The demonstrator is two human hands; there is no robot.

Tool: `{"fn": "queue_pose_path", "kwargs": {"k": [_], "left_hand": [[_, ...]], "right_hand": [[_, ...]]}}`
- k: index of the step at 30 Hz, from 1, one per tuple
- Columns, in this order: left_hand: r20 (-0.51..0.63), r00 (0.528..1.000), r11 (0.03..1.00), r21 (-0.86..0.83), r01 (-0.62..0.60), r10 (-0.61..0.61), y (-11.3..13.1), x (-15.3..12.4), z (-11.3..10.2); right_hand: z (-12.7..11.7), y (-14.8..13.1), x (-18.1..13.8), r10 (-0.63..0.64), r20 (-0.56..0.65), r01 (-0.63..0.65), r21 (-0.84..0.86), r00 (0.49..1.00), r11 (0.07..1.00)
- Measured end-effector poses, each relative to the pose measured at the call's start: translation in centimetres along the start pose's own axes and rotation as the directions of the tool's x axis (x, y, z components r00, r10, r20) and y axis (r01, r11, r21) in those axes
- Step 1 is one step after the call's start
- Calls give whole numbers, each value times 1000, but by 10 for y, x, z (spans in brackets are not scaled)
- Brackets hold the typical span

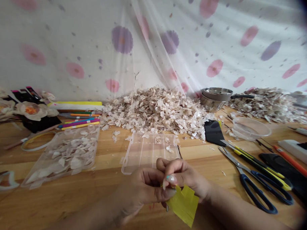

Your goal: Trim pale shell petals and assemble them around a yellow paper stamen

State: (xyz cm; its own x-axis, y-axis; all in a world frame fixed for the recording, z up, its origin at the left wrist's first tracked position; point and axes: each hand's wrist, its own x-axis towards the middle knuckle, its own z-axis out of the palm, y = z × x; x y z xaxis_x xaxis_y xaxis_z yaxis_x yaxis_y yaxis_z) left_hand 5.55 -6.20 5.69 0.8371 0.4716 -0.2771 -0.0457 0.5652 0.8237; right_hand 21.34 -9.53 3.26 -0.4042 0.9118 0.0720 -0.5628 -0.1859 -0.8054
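Low in the view, right of the middle, a notched yellow piece (185,206) hangs down and rightward from the fingers, one corner lowest — its long axis is hard to judge. The left hand (144,185) pinches its upper-left edge, thumb pointing right with no gap showing. From the other side the right hand (189,177) comes just above the piece, fingers curled inward; how tightly they close, and on what, I cannot tell. Past the meeting hands lies a clear divided tray (142,159) — then a heap of pale flakes (155,110).
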Motion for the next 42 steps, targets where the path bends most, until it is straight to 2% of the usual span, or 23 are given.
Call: {"fn": "queue_pose_path", "kwargs": {"k": [4,10,21,25,30,36,42], "left_hand": [[15,1000,1000,7,-11,11,4,-2,2],[20,1000,999,28,-18,17,2,1,-1],[-18,998,997,-33,-63,63,-8,7,-8],[-43,998,999,-19,-48,47,-7,7,-10],[-53,998,999,-13,-46,45,-4,8,-11],[-94,992,995,67,-78,84,-8,11,-15],[-126,985,985,144,-99,117,-12,15,-24]], "right_hand": [[-2,-3,0,5,13,-4,-43,1000,999],[-3,-2,1,37,31,-38,44,999,998],[1,2,1,91,-74,-79,154,993,985],[4,3,3,96,-115,-66,235,989,970],[4,5,4,65,-148,-28,238,987,971],[6,9,6,63,-256,1,243,965,970],[13,6,7,74,-412,-7,161,908,987]]}}
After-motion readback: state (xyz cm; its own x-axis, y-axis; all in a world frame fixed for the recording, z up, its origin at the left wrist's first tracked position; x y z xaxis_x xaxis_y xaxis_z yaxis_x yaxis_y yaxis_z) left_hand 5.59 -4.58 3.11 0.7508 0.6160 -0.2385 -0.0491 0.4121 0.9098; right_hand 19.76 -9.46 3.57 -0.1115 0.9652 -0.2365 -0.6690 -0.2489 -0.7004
